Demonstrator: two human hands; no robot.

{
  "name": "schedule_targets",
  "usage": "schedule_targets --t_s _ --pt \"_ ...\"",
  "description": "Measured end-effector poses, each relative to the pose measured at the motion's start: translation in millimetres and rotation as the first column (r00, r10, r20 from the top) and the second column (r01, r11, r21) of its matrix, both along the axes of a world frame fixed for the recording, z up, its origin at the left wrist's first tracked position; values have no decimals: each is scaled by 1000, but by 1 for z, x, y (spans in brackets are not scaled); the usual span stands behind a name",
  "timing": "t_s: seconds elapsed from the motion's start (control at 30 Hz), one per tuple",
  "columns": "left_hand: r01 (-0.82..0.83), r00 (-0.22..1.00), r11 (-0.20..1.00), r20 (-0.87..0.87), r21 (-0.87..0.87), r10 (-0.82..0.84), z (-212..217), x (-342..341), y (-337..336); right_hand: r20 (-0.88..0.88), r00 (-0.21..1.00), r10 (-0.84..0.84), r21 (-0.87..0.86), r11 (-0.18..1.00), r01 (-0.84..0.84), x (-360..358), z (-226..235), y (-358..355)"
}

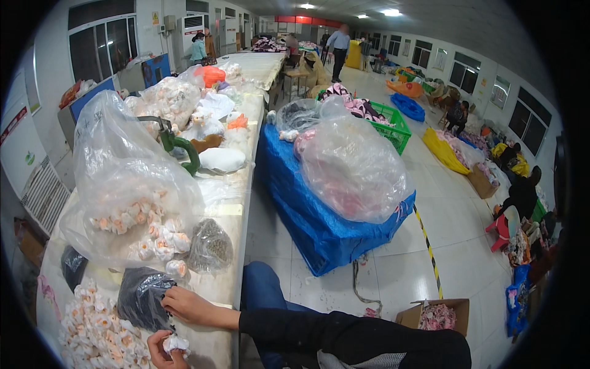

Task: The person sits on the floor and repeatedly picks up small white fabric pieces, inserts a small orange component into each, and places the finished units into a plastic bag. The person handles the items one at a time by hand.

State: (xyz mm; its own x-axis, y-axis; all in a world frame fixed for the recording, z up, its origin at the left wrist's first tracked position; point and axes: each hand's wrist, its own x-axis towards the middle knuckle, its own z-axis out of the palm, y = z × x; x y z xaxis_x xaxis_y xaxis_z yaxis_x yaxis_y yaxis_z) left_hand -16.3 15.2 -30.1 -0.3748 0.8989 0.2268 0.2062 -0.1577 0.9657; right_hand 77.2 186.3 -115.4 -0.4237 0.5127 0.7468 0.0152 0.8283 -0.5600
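Observation:
At the table's lower edge, my left hand (161, 353) is closed round a small white stuffed plush piece (177, 344). Just above it, my right hand (192, 306) reaches in with bent fingers at the side of a dark plastic bag (142, 297). Small black bits show by its fingertips; what they pinch, if anything, is too small to make out. Left of both hands spreads a heap of white plush pieces with orange marks (98, 329). Behind the dark bag sits a clear bag of small greyish pellets (210, 247).
A large clear bag of plush pieces (126, 184) stands on the long table (221, 277), near a green hand press (181, 150). Right of the table are a blue-tarp-wrapped bin (319, 237), a green crate (398, 132) and a cardboard box (461, 307). People work farther back.

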Motion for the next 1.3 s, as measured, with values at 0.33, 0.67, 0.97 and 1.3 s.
schedule_targets --t_s 0.33,0.67,0.97,1.3 --pt "-19 1000 1000 2 -15 19 2 2 0 10 1000 -13 -30 999 13 0 -3 -1" --pt "-9 1000 1000 12 -8 9 -2 -1 -1 13 998 -63 -56 996 63 -1 -5 1" --pt "-30 999 999 10 -44 31 6 5 -1 45 995 -85 29 996 84 0 -4 2" --pt "-28 999 997 40 -76 31 7 3 -3 64 993 -101 32 995 99 -1 -1 0"
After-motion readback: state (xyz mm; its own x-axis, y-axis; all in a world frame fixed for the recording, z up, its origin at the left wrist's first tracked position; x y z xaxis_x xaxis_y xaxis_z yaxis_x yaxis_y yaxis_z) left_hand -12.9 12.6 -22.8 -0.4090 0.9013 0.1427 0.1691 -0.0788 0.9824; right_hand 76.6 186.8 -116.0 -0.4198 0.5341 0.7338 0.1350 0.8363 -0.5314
